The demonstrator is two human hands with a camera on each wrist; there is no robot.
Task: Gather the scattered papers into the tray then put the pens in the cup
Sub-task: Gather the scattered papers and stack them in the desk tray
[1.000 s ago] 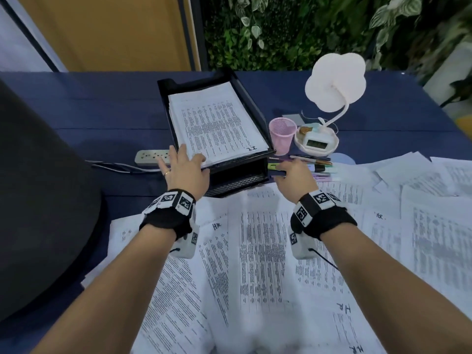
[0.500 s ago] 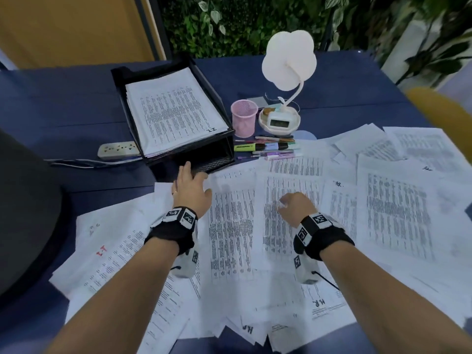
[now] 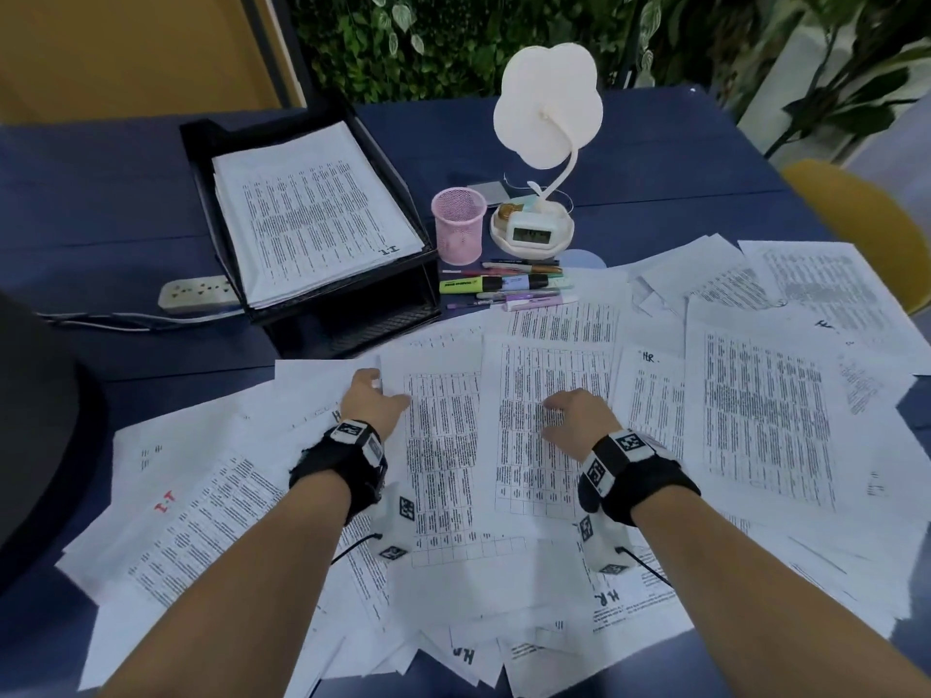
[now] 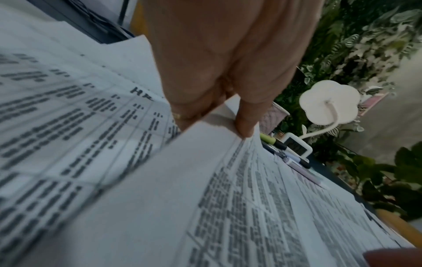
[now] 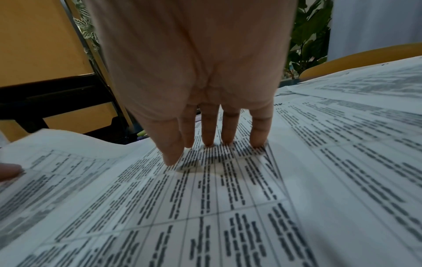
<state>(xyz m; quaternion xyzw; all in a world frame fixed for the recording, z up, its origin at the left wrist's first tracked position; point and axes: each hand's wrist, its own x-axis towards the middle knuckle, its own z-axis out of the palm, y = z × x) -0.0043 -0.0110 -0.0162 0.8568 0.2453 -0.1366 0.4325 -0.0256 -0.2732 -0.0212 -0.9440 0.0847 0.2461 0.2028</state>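
Left hand [image 3: 370, 403] pinches a sheet [image 3: 438, 445] edge, probably to lift it; right hand [image 3: 579, 415], fingers [image 5: 258, 133] straight, pins the neighbouring sheet. Papers cover the tabletop's near half; tray [image 3: 201, 138] far-left, pens [image 3: 504, 287] beside cup [image 3: 458, 224].

A dark blue table [image 3: 629, 143] carries a wide spread of printed papers [image 3: 755, 420] beneath and around both hands. Beyond the left hand stands a black stacked paper tray [image 3: 403, 294], with a white power strip [image 3: 194, 294] lying left of it. Beyond the right hand a row of pens and highlighters [image 3: 504, 289] lies at the papers' far edge; just past them stand a pink mesh cup [image 3: 458, 226] and a white flower-shaped desk lamp [image 3: 534, 229].
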